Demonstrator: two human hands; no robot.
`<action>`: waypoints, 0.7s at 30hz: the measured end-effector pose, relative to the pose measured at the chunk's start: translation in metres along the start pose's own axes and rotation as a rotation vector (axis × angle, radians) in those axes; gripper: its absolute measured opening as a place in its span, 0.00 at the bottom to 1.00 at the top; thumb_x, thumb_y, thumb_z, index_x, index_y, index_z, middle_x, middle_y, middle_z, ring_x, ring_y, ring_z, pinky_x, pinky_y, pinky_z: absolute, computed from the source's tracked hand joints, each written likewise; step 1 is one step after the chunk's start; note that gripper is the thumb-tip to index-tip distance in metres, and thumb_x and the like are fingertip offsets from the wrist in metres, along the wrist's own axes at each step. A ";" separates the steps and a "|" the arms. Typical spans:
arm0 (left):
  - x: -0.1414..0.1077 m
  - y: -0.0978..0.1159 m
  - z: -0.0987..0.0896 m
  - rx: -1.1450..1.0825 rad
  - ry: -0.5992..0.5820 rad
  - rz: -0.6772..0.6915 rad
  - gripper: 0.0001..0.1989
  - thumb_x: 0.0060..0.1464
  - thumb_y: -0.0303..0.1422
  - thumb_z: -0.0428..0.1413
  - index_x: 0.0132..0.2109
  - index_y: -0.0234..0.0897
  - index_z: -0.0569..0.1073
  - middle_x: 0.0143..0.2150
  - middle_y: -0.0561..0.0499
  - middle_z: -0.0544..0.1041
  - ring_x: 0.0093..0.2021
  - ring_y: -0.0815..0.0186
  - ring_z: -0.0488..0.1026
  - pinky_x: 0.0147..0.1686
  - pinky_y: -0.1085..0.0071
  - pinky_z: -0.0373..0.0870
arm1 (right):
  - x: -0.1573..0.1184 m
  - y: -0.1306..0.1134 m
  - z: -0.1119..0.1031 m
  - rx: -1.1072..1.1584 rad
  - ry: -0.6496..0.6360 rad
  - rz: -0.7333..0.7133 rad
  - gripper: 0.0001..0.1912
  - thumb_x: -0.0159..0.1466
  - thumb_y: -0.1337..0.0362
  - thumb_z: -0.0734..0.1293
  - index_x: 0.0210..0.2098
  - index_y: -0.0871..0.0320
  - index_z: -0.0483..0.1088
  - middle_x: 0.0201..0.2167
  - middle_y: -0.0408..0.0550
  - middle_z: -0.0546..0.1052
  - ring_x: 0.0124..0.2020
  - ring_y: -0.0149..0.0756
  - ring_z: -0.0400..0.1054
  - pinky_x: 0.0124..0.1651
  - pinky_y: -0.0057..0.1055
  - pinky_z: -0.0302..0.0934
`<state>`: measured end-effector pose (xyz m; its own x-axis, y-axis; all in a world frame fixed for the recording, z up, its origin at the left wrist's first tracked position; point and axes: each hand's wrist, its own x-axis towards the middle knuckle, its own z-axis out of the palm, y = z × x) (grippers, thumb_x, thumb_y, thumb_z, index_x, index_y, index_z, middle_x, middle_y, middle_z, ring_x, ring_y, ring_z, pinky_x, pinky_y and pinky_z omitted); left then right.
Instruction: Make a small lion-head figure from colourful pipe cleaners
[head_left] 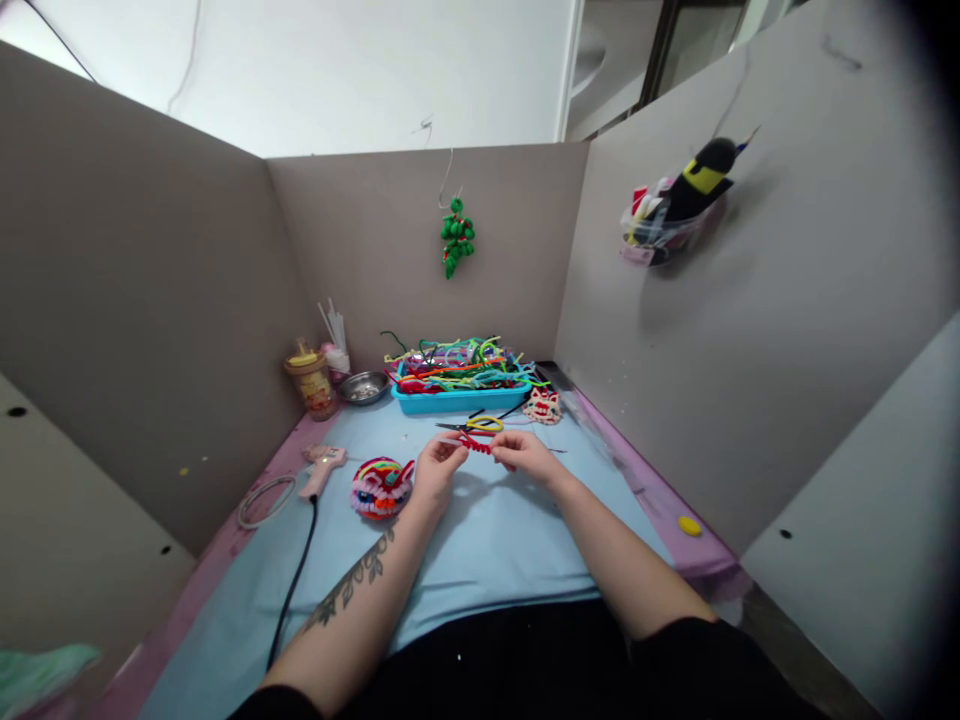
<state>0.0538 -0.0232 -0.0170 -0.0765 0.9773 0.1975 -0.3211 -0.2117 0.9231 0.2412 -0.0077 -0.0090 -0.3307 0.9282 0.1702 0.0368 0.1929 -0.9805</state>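
Note:
A short red coiled strip (478, 446) is stretched between my two hands above the blue cloth (510, 540). My left hand (438, 468) pinches its left end, where a thin pale stick also shows. My right hand (523, 452) pinches the right end between thumb and fingers. Just beyond my hands lie scissors with yellow handles (484, 424). Close to my left wrist sits a round red, pink and multicoloured fuzzy piece (381, 489).
Behind the scissors stands a blue tray (461, 403) heaped with coloured fuzzy stems. A pink glue gun (323, 470) with its cord, a metal bowl (364, 388) and a cup (312, 385) are at the left. A cream-and-red piece (542, 406) lies back right.

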 end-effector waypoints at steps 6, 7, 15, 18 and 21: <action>-0.001 0.001 0.001 0.229 0.090 0.090 0.17 0.39 0.39 0.66 0.36 0.36 0.75 0.34 0.49 0.77 0.34 0.66 0.71 0.34 0.71 0.66 | -0.002 -0.001 0.003 -0.126 0.109 -0.104 0.11 0.55 0.57 0.69 0.30 0.59 0.71 0.20 0.39 0.69 0.21 0.28 0.59 0.26 0.26 0.52; -0.002 0.001 0.001 0.255 0.101 0.103 0.16 0.40 0.40 0.65 0.35 0.36 0.75 0.35 0.48 0.77 0.35 0.65 0.72 0.34 0.71 0.66 | -0.003 -0.002 0.003 -0.165 0.125 -0.136 0.10 0.56 0.57 0.68 0.30 0.58 0.72 0.21 0.39 0.69 0.22 0.29 0.60 0.26 0.26 0.53; -0.005 0.002 0.002 0.253 0.102 -0.024 0.20 0.44 0.49 0.61 0.30 0.33 0.74 0.25 0.50 0.73 0.24 0.69 0.67 0.24 0.74 0.62 | -0.009 -0.007 0.003 -0.685 0.228 -0.640 0.07 0.65 0.66 0.62 0.35 0.57 0.72 0.31 0.49 0.76 0.32 0.36 0.69 0.37 0.32 0.63; -0.004 0.001 0.003 0.172 0.121 -0.092 0.21 0.43 0.50 0.61 0.27 0.33 0.72 0.23 0.52 0.71 0.21 0.71 0.64 0.22 0.74 0.59 | -0.010 -0.006 0.001 -0.833 0.229 -0.773 0.09 0.66 0.69 0.60 0.37 0.56 0.72 0.32 0.50 0.77 0.34 0.37 0.70 0.39 0.33 0.65; -0.003 -0.002 0.004 0.079 0.130 -0.164 0.20 0.39 0.48 0.63 0.25 0.33 0.70 0.21 0.54 0.69 0.20 0.73 0.62 0.20 0.75 0.56 | -0.010 -0.006 0.000 -0.960 0.235 -0.842 0.10 0.66 0.71 0.60 0.39 0.56 0.73 0.34 0.51 0.78 0.36 0.38 0.71 0.40 0.33 0.65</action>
<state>0.0588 -0.0254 -0.0176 -0.1517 0.9884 0.0029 -0.2649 -0.0435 0.9633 0.2443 -0.0175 -0.0052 -0.4139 0.4256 0.8047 0.5888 0.7993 -0.1199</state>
